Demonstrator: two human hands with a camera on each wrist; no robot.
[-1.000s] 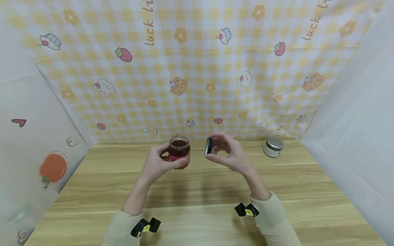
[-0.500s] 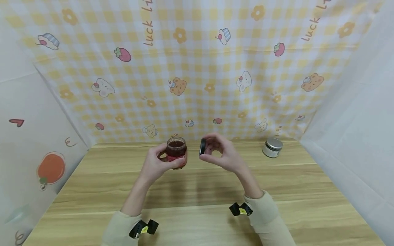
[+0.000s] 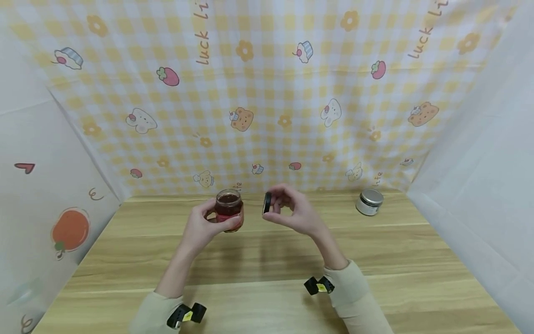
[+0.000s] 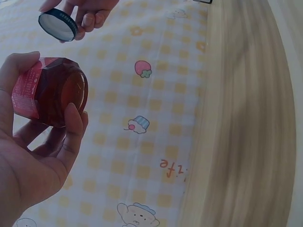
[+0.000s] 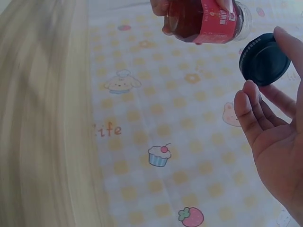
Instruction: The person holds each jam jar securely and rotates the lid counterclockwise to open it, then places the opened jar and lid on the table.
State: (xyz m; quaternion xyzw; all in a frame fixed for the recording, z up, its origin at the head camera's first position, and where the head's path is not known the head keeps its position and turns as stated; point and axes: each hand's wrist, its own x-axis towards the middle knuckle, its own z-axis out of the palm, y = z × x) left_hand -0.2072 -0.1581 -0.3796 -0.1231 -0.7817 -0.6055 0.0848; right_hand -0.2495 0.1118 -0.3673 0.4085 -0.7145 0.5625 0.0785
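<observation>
A glass jar (image 3: 229, 211) of dark reddish-brown contents, with a red label, is gripped by my left hand (image 3: 203, 227) above the table. Its mouth is uncovered and faces up. In the left wrist view the fingers curl around the jar (image 4: 61, 92) near its base. My right hand (image 3: 297, 213) pinches a black lid (image 3: 267, 203) by its rim, thumb below and fingers above, just right of the jar and apart from it. The lid (image 4: 57, 24) shows its whitish inside in the left wrist view. Its black outer face (image 5: 266, 60) appears in the right wrist view.
A small jar (image 3: 369, 202) with a silver lid stands at the back right of the wooden table (image 3: 267, 306). Behind the table hangs a yellow checked cloth (image 3: 267, 93). White sheets (image 3: 479, 185) border both sides.
Both hands have shifted left, the left with the jar and the right with the lid. The lid now stands more upright. The silver-lidded jar has stayed in place.
</observation>
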